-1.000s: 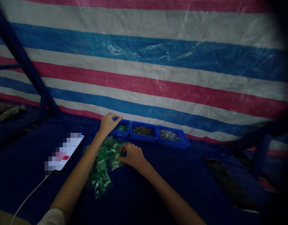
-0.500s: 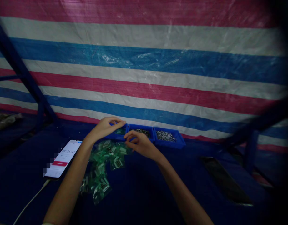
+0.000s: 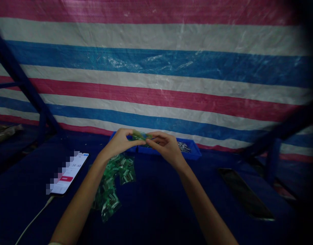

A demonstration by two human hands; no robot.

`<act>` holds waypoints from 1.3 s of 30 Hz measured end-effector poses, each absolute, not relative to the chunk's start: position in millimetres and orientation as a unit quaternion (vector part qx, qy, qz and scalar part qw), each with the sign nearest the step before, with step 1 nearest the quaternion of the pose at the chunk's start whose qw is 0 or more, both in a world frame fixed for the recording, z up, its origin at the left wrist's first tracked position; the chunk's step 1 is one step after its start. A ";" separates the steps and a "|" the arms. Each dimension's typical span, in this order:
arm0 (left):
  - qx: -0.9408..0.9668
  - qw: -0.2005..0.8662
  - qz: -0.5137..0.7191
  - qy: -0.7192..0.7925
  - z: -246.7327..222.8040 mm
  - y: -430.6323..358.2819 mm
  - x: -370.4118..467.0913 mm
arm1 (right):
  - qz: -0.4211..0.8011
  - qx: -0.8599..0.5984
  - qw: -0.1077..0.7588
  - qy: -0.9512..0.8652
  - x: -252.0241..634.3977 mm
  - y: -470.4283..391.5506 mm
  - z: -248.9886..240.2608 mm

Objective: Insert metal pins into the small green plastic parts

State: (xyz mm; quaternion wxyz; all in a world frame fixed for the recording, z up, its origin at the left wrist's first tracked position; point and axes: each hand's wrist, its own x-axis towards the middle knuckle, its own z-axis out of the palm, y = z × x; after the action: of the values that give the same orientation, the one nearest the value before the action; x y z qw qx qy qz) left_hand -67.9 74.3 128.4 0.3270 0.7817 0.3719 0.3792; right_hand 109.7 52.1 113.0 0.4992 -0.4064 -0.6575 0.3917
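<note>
A small green plastic bag point(image 3: 140, 135) is stretched between my two hands, above the blue bins. My left hand point(image 3: 122, 140) pinches its left side, and my right hand point(image 3: 165, 144) grips its right side. The bag is blurred, so its contents cannot be made out. Behind my right hand, the right blue bin point(image 3: 190, 156) holds silvery metal pieces point(image 3: 183, 147); my hands partly cover the other bins. Below my left hand lies a pile of green bags point(image 3: 111, 183) with small pieces inside.
A lit phone point(image 3: 69, 175) with a white cable point(image 3: 34, 217) lies left of my left forearm. A dark phone point(image 3: 245, 194) rests at the right. Striped sheeting point(image 3: 156, 81) hangs behind the blue table surface, between dark blue frame bars point(image 3: 23, 81).
Both hands now hold a green bag between them; earlier they were apart over the bins with no bag visible. My right hand has moved up and right, my left hand slightly right.
</note>
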 end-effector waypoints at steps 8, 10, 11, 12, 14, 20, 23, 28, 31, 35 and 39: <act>0.767 0.215 0.491 0.354 135.0 69.5 -67.8 | 0.245 -0.442 0.545 -0.669 110.8 44.5 119.4; 0.770 0.221 0.489 0.345 135.9 68.9 -69.2 | 0.227 -0.431 0.550 -0.679 111.1 42.0 121.2; 0.775 0.222 0.486 0.337 136.7 68.5 -70.1 | 0.217 -0.422 0.551 -0.686 111.4 41.3 122.0; 0.781 0.221 0.483 0.329 137.5 68.2 -71.3 | 0.208 -0.413 0.550 -0.695 111.8 41.1 122.5; 0.793 0.218 0.477 0.311 138.7 68.7 -74.3 | 0.190 -0.398 0.542 -0.715 112.4 42.2 122.3; 0.764 0.202 0.480 0.381 112.2 101.5 -91.5 | 0.201 -0.444 0.491 -0.722 107.3 53.6 103.8; 0.727 0.208 0.426 0.496 79.6 130.5 -103.1 | 0.233 -0.489 0.382 -0.749 99.6 55.2 85.6; 0.674 0.133 0.354 0.634 36.6 152.7 -104.9 | 0.211 -0.551 0.131 -0.797 79.6 47.6 51.3; 0.660 0.107 0.343 0.660 25.0 150.6 -95.2 | 0.178 -0.596 0.086 -0.778 67.0 43.9 33.6; 0.662 0.095 0.324 0.669 16.9 147.9 -84.3 | 0.160 -0.608 0.075 -0.774 56.4 41.9 22.2; 0.686 0.104 0.308 0.651 14.2 150.2 -84.8 | 0.167 -0.620 0.070 -0.763 54.8 42.2 21.8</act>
State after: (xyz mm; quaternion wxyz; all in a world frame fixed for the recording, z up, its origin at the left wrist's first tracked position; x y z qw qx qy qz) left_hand -84.8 150.2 14.2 0.1035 0.6864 0.6506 0.3078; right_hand 54.8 42.2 21.8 0.0696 -0.6201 -0.7633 0.1674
